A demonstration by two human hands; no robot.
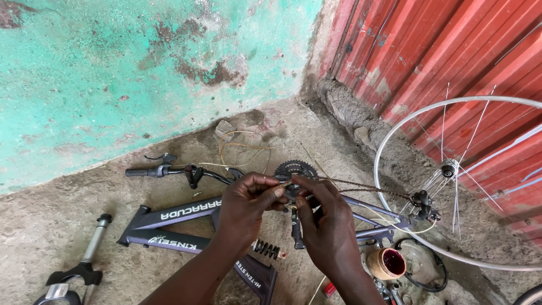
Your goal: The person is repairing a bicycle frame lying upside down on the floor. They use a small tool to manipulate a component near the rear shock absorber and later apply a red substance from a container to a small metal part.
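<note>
Left hand (pixel 248 200): pinching bicycle chain (pixel 361 186) beside crankset (pixel 294 168)
Right hand (pixel 324 217): clamped on chain
Risk: taut rusty chain may slip, nipping fingers

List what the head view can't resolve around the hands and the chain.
- Contact of left hand and right hand with the chain: fingers cover it, head view.
- Crank chainring: lower half behind hands.
- Wheel: cut by right edge.
- Fork: cut by bottom edge.

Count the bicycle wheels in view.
1 for certain: a bare spoked wheel leaning against the red corrugated wall at right. A dark curved edge at the bottom right corner may be another.
</note>
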